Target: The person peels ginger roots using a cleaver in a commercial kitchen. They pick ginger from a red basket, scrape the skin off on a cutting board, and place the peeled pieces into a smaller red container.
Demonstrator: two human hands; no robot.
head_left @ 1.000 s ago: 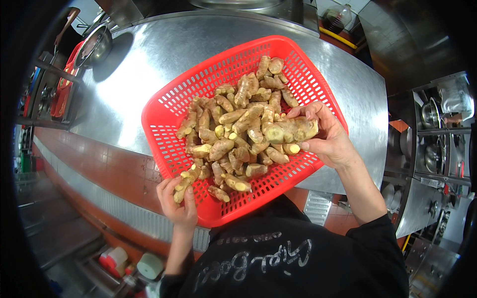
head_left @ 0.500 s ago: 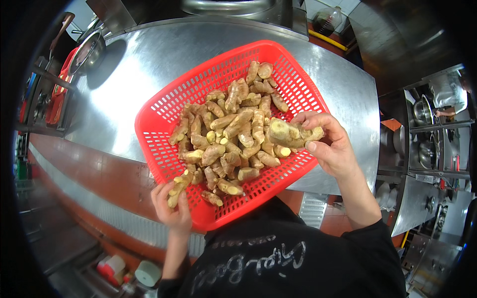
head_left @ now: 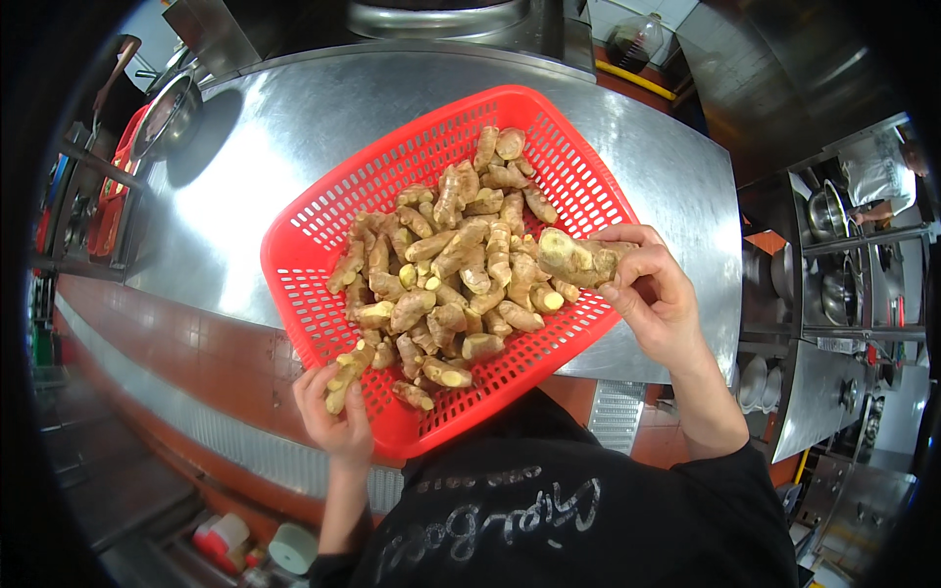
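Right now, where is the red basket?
In the head view, the red basket is central, reaching past the near edge of the steel table, between the left hand and right hand.

The right hand (head_left: 649,289) hides one end of its ginger piece (head_left: 569,259), and the pile (head_left: 446,284) covers the middle of the basket (head_left: 284,245).
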